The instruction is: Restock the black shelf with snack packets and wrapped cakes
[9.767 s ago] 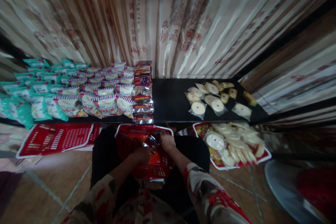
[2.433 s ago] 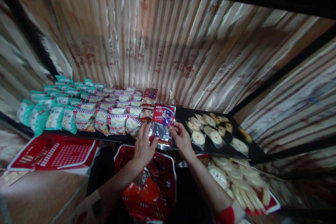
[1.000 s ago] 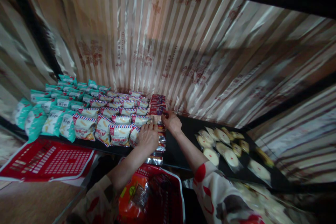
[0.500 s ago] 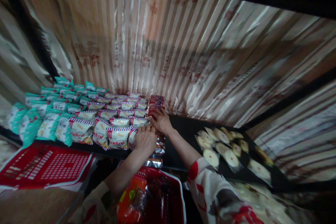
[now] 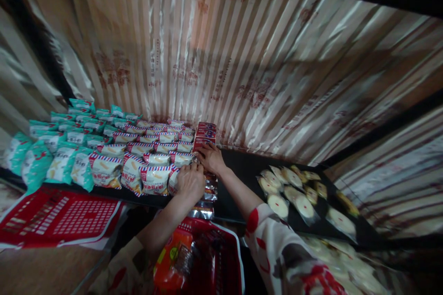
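Left hand (image 5: pixel 191 182) and right hand (image 5: pixel 212 159): close together, fingers curled, grip hidden. Row of flat red-and-silver foil packets (image 5: pixel 210 186): at the fingertips, long axis front to back on the flat black shelf (image 5: pixel 242 166); right hand nearer its rear.

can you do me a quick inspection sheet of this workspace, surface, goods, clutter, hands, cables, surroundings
surface: black shelf, bearing packaged goods
job's things: red packets in a row, beside white striped bags
other goods: teal bags at picture left; clear-wrapped round pieces at right
clutter: red basket below, holding an orange packet
left hand: at the row, fingertips hidden, grip unclear
right hand: over the red packets, grip unclear
cables: nothing clearly seen
surroundings: pleated patterned curtain behind; dim light
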